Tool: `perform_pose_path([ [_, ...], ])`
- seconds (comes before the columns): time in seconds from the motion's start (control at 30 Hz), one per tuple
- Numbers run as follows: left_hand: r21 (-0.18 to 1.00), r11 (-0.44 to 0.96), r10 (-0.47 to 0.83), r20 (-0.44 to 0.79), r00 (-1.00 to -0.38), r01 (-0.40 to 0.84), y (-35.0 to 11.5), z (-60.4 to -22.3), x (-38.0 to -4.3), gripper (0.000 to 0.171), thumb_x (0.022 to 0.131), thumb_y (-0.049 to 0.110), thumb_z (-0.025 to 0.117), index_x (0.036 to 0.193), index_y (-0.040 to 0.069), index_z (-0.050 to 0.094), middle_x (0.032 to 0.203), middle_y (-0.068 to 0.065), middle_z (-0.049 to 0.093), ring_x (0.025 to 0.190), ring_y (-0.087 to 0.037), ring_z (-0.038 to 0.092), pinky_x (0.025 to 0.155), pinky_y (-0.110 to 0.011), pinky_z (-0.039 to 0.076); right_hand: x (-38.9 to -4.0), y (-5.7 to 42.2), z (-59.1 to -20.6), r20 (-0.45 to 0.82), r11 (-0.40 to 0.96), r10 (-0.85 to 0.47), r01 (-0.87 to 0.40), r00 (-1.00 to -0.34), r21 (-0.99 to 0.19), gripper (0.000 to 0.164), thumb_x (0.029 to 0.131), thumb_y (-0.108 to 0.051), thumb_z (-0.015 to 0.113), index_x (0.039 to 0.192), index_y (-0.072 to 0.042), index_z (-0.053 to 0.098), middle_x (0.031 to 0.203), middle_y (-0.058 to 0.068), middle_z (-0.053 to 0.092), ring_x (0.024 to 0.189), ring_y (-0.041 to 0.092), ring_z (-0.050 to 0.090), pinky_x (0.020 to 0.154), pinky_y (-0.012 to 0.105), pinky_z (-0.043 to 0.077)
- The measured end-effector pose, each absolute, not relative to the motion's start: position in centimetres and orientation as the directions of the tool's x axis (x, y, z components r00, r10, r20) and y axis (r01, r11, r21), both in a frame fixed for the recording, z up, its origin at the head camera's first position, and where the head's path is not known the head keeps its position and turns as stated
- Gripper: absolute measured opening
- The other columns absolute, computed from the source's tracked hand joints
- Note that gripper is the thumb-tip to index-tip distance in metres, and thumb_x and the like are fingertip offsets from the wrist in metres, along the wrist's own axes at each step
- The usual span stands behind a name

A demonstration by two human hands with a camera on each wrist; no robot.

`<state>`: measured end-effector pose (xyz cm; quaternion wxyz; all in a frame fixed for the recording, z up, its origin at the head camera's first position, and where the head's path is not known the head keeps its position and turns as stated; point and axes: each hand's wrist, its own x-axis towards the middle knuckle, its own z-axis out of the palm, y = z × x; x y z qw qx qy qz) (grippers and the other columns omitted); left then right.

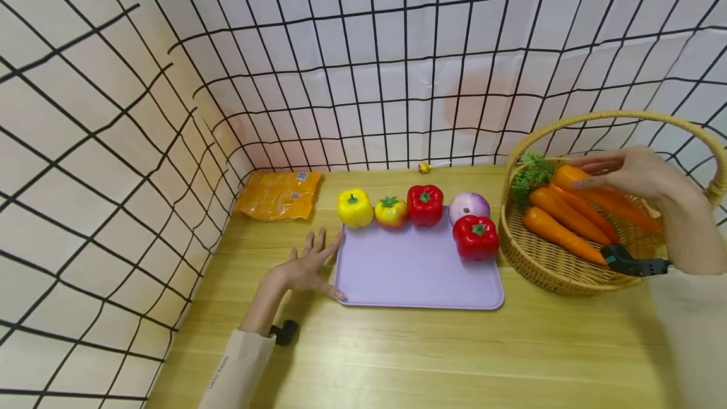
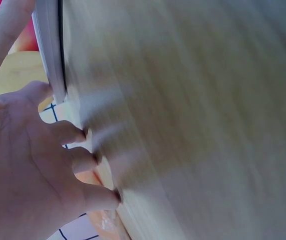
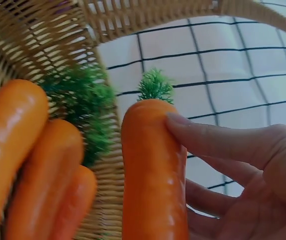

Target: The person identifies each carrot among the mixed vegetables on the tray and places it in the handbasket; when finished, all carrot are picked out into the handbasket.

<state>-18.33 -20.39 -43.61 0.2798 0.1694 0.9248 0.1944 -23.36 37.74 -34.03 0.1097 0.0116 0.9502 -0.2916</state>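
Note:
My right hand (image 1: 647, 172) grips an orange carrot (image 3: 153, 165) near its green-topped end, thumb on one side and fingers on the other. In the head view this carrot overlaps the wicker basket (image 1: 517, 251), where several more carrots (image 1: 562, 235) lie. My left hand (image 1: 307, 267) is spread at the left edge of the lilac tray (image 1: 414, 273), with its other fingertips on the table in the left wrist view. Along the tray's back edge are a yellow pepper (image 1: 354, 209), a red-yellow tomato-like fruit (image 1: 391, 213), a red pepper (image 1: 425, 206) and a purple onion (image 1: 469, 205). Another red pepper (image 1: 476, 238) sits at the tray's right.
An orange plastic packet (image 1: 278, 195) lies at the back left of the wooden table (image 1: 420, 358). By the back wall is a small lollipop (image 1: 425, 168). The basket's tall handle (image 1: 619, 115) arches above the carrots. Black grid netting (image 1: 386, 62) covers the pale walls.

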Motion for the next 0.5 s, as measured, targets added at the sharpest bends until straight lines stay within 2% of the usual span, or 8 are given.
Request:
perform_pose_path([
  [0.07, 0.450, 0.869, 0.420, -0.452, -0.787, 0.206, -20.4, -43.6, -18.4, 0.128, 0.080, 0.055, 0.084, 0.167, 0.028, -0.005, 0.169, -0.021, -0.026, 0.156, -0.046, -0.024, 0.120, -0.079, -0.008, -23.9, 37.4, -34.4, -0.201, 0.827, -0.055, 0.068, -0.978, -0.558, 0.083, 0.090, -0.056, 0.074, 0.149, -0.001, 0.053, 0.149, 0.038, 0.047, 0.123, 0.052, 0.054, 0.086, 0.050, 0.058],
  [0.13, 0.449, 0.870, 0.420, -0.453, -0.786, 0.206, -20.4, -43.6, -18.4, 0.128, 0.080, 0.055, 0.084, 0.167, 0.028, -0.005, 0.169, -0.021, -0.027, 0.156, -0.046, -0.025, 0.120, -0.078, -0.008, -24.5, 37.0, -34.8, -0.209, 0.825, -0.060, 0.069, -0.976, -0.561, 0.079, 0.090, -0.054, 0.076, 0.146, -0.003, 0.057, 0.147, 0.034, 0.053, 0.112, 0.041, 0.063, 0.077, 0.035, 0.059],
  [0.2, 0.448, 0.870, 0.420, -0.453, -0.786, 0.206, -20.5, -43.6, -18.4, 0.128, 0.080, 0.055, 0.084, 0.167, 0.028, -0.005, 0.169, -0.021, -0.027, 0.156, -0.046, -0.024, 0.120, -0.078, -0.008, -25.0, 36.7, -35.3, -0.223, 0.810, -0.077, 0.069, -0.972, -0.582, 0.073, 0.090, -0.049, 0.078, 0.142, -0.002, 0.061, 0.144, 0.031, 0.058, 0.103, 0.027, 0.066, 0.071, 0.025, 0.057],
  [0.3, 0.448, 0.870, 0.418, -0.454, -0.787, 0.204, -20.5, -43.6, -18.4, 0.128, 0.080, 0.055, 0.084, 0.167, 0.028, -0.005, 0.169, -0.021, -0.027, 0.156, -0.046, -0.024, 0.120, -0.078, -0.008, -25.5, 36.3, -36.1, -0.257, 0.794, -0.088, 0.088, -0.962, -0.602, 0.065, 0.088, -0.044, 0.082, 0.136, -0.004, 0.067, 0.138, 0.026, 0.066, 0.094, 0.010, 0.063, 0.068, 0.025, 0.057],
  [0.5, 0.444, 0.873, 0.414, -0.455, -0.788, 0.202, -20.4, -43.6, -18.4, 0.127, 0.080, 0.055, 0.084, 0.167, 0.028, -0.005, 0.169, -0.021, -0.026, 0.156, -0.046, -0.024, 0.120, -0.078, -0.008, -25.4, 35.8, -37.4, -0.314, 0.755, -0.118, 0.120, -0.942, -0.645, 0.064, 0.084, -0.038, 0.086, 0.134, -0.002, 0.068, 0.122, 0.009, 0.077, 0.084, 0.000, 0.061, 0.071, 0.028, 0.058],
])
